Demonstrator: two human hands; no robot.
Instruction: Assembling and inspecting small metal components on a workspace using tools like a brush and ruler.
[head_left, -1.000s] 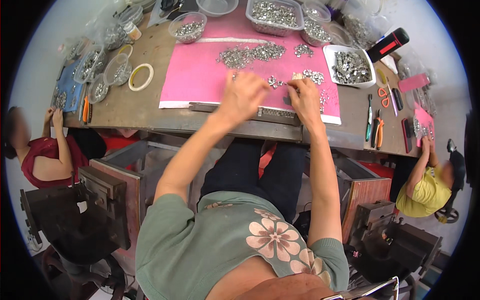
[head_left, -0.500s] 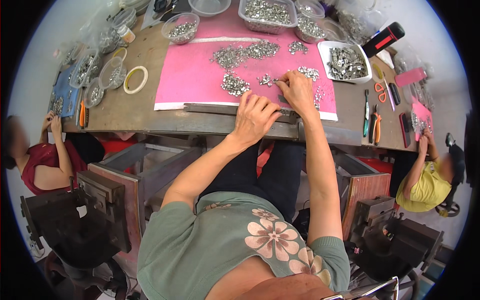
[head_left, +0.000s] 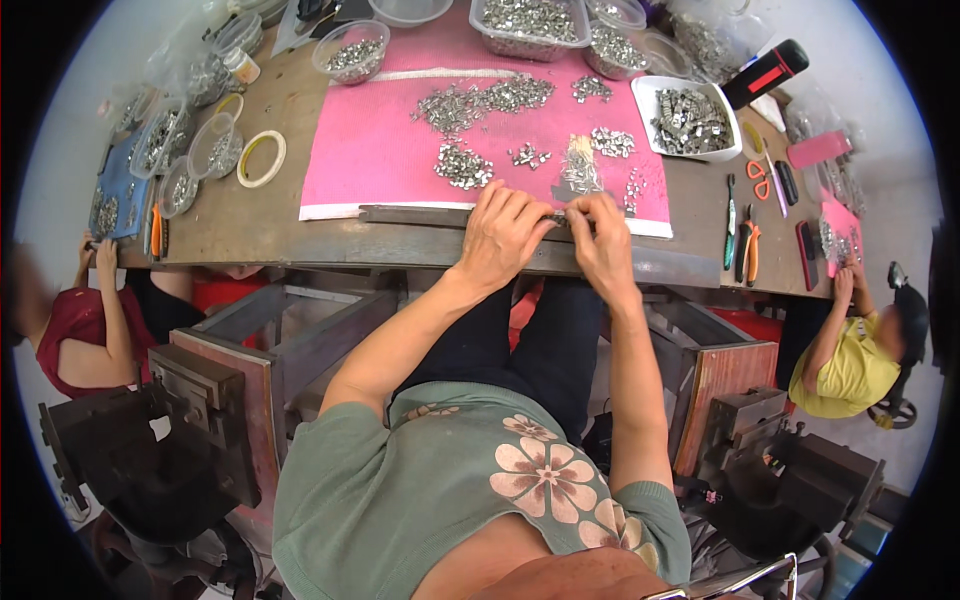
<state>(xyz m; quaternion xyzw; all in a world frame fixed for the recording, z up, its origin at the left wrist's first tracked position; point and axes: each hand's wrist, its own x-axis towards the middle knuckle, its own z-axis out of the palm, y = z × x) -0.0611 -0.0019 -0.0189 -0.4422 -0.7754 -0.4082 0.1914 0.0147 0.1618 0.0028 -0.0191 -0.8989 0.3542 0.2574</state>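
Observation:
At the front edge of the pink mat, my two hands are close together over a long dark metal bar. My left hand curls over the bar's right part, its thumb and fingers closed toward a small dark piece I cannot make out. Beside it, my right hand pinches at the same spot, its fingertips hiding whatever is between them. Just beyond my right hand lies a bunch of thin silvery pins. Small shiny metal pieces form a little heap and a larger heap nearby.
More loose metal parts spread over the mat. A white tray and clear tubs hold others. To the right lie pliers, a toothbrush and scissors; a tape roll lies left. Co-workers sit at both sides.
My right hand has come back from the small heaps on the mat to the metal bar, beside my left hand. The bunch of pins it covered now shows.

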